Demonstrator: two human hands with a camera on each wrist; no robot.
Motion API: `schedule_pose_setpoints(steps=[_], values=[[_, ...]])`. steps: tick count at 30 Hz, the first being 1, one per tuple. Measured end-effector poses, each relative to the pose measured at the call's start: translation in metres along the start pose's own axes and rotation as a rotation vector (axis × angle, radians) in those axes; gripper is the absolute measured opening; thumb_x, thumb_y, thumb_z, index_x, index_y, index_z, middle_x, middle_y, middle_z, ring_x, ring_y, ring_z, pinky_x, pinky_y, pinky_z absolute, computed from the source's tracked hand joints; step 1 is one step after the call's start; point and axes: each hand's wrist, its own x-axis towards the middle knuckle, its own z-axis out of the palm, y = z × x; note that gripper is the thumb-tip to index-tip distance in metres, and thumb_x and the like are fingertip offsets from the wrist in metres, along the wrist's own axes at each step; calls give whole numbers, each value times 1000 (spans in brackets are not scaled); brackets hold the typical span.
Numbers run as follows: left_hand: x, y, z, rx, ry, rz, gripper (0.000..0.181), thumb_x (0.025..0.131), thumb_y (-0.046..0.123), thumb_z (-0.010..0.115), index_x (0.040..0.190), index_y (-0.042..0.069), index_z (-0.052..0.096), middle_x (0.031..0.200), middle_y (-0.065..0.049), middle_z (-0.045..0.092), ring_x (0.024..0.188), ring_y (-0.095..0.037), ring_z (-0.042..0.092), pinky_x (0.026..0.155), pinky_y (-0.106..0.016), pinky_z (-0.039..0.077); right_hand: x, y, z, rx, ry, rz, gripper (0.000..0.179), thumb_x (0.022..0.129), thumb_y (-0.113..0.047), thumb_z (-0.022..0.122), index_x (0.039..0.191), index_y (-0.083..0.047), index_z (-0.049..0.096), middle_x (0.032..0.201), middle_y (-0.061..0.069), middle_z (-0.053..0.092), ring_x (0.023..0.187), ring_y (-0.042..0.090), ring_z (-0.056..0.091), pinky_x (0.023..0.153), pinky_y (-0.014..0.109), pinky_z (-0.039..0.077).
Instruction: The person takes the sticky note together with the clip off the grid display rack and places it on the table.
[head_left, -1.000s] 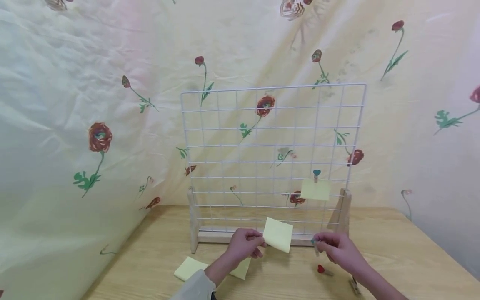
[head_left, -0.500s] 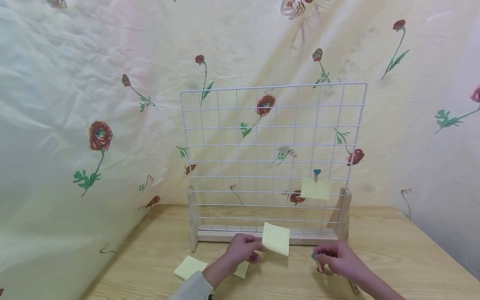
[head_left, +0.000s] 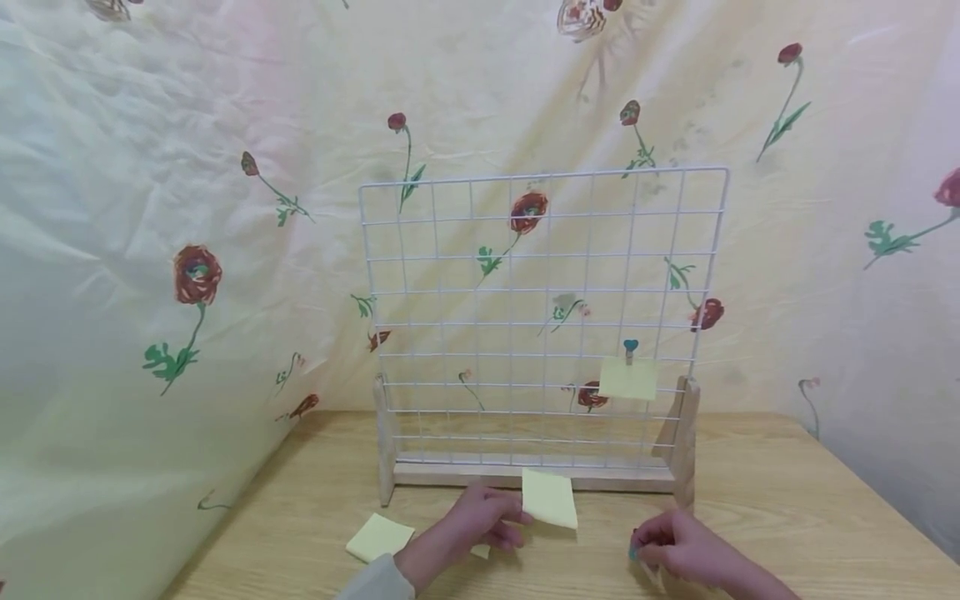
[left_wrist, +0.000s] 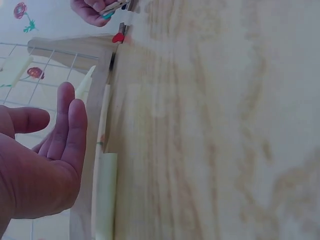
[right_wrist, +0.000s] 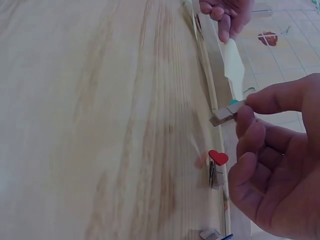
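Observation:
My left hand (head_left: pixel 480 521) pinches a pale yellow sticky note (head_left: pixel 550 500) by its left edge, in front of the stand's base. My right hand (head_left: pixel 686 546) holds a small wooden clothespin (right_wrist: pixel 227 114) with a teal heart between thumb and fingers, low over the table. On the white wire grid (head_left: pixel 547 177), another yellow note (head_left: pixel 626 382) hangs at the lower right from a teal heart clothespin (head_left: pixel 630 346). In the right wrist view, a red heart clothespin (right_wrist: pixel 218 158) lies on the table beside my right fingers.
The grid stands on a wooden base (head_left: pixel 480 474). Left of my left hand lies a yellow paper stack (head_left: pixel 378 537); more yellow paper (head_left: pixel 482 551) shows partly hidden beneath that hand. A further clothespin (right_wrist: pixel 211 234) lies near the right hand. Floral cloth (head_left: pixel 225 83) hangs behind the table.
Both hands have come down, the left with the sticky note and the right with the teal clothespin. In the head view, the right hand now covers the red heart clothespin.

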Motion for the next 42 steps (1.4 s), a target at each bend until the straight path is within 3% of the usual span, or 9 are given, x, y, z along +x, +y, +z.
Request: schedule_pose_setpoints(steps=[4, 10, 14, 28, 36, 42], values=[[-4, -3, 2, -3, -13, -30, 20, 91, 16, 59, 100, 0, 68, 92, -12, 73, 60, -10, 65, 59, -26, 56, -2, 6, -1, 14, -34, 16, 18, 86, -1, 53, 92, 10, 66, 71, -10, 59, 59, -2, 48, 49, 15, 36], [-6, -6, 0, -26, -38, -41, 20, 91, 14, 58, 98, -1, 68, 87, -12, 73, 58, -10, 65, 57, -27, 57, -6, 9, -1, -58, 5, 85, 19, 85, -3, 55, 94, 5, 69, 73, -3, 63, 63, 2, 51, 52, 18, 38], [-7, -7, -2, -21, -47, -44, 19, 90, 14, 59, 97, -2, 68, 86, -12, 73, 56, -9, 65, 55, -26, 56, -6, 10, 0, -84, 6, 66, 15, 85, -3, 57, 91, 3, 70, 72, -4, 64, 63, 1, 53, 53, 20, 38], [-11, -8, -4, 133, -77, -36, 18, 89, 10, 56, 88, -3, 69, 74, -13, 71, 48, -10, 59, 43, -20, 50, -7, 11, 1, -111, 11, 60, 12, 90, -6, 59, 90, -1, 70, 69, -8, 60, 58, 0, 49, 49, 19, 37], [-15, -5, -6, 169, -110, -43, 18, 90, 12, 56, 94, -1, 69, 72, -12, 71, 47, -11, 58, 42, -21, 49, -9, 14, 1, -185, 49, 27, 12, 90, -10, 62, 91, -2, 72, 68, -10, 60, 59, -1, 50, 49, 20, 41], [-20, -4, -7, 174, -131, -57, 22, 93, 17, 56, 101, 0, 68, 73, -14, 70, 47, -12, 58, 39, -22, 47, -10, 13, 0, -221, 58, 90, 13, 91, -12, 61, 94, -5, 71, 72, -6, 60, 63, 2, 50, 54, 21, 41]])
